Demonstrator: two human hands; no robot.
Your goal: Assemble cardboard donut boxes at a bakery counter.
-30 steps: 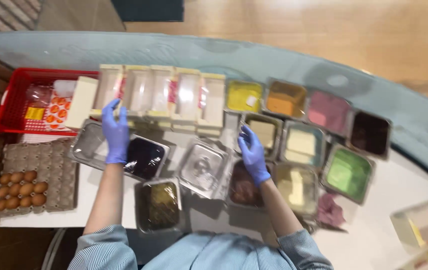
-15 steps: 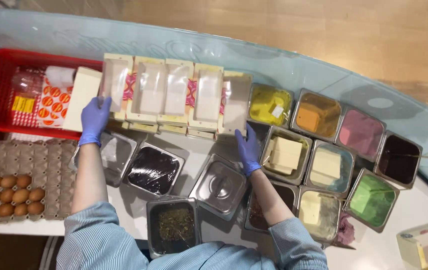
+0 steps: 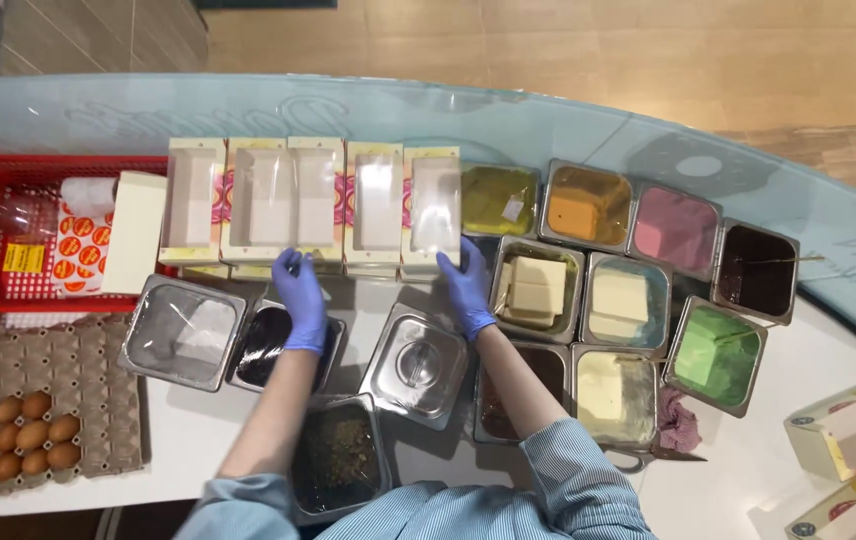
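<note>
overhead view of a white counter, with a row of five pale cream window-fronted cardboard boxes (image 3: 313, 205) lying side by side as the landmark. both hands wear blue gloves. left hand (image 3: 300, 292) rests at the near edge of the row, under the middle boxes, fingers curled against the cardboard; right hand (image 3: 466, 284) presses flat along the outer near corner of the box at the right-hand end. neither hand has closed around a box; they look set at two points of the row to square it up and keep the boxes snug, though whether the left fingers pinch an edge is hard to tell from this angle.

each box has a clear plastic window and pink and yellow patterned side strips. left of the row sits a red plastic crate (image 3: 8, 240) holding a plain cream box, a yellow label and a sheet of round orange stickers. below the crate, well left of the hands, a grey pulp egg tray (image 3: 38, 390) holds brown eggs. right of the row stand square steel tubs (image 3: 638, 290) of yellow, orange, pink, dark brown and green fillings and pale blocks. nearer the person than the row are a lidded steel tub (image 3: 416, 364) and tubs of dark fillings. folded cream cartons (image 3: 853, 440) with dark round seals lie far right.
</note>
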